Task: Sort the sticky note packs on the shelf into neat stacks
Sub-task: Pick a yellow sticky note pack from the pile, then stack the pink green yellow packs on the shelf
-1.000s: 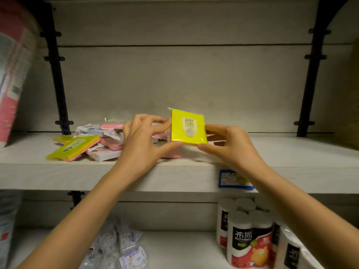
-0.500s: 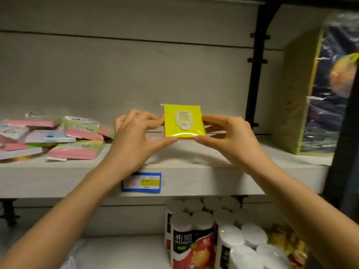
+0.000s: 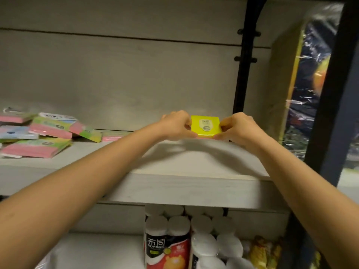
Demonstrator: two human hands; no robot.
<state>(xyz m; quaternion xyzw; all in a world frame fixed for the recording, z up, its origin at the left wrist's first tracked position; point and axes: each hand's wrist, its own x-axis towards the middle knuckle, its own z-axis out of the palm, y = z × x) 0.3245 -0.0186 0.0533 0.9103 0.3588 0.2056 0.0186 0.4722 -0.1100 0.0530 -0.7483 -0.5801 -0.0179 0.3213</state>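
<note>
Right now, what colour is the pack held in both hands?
Bright yellow, with a pale label on its face; the pack shows best in the head view.

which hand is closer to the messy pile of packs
Left. The left hand pinches the yellow pack on the side facing the pile; the right hand pinches its far side.

I see a pale grey wood-grain back wall [image 3: 116,74] behind a whitewashed wooden shelf board [image 3: 194,189], a black metal upright [image 3: 245,78] at right, and wrapped paper-roll packs [image 3: 167,247] on the dim level below.
</note>
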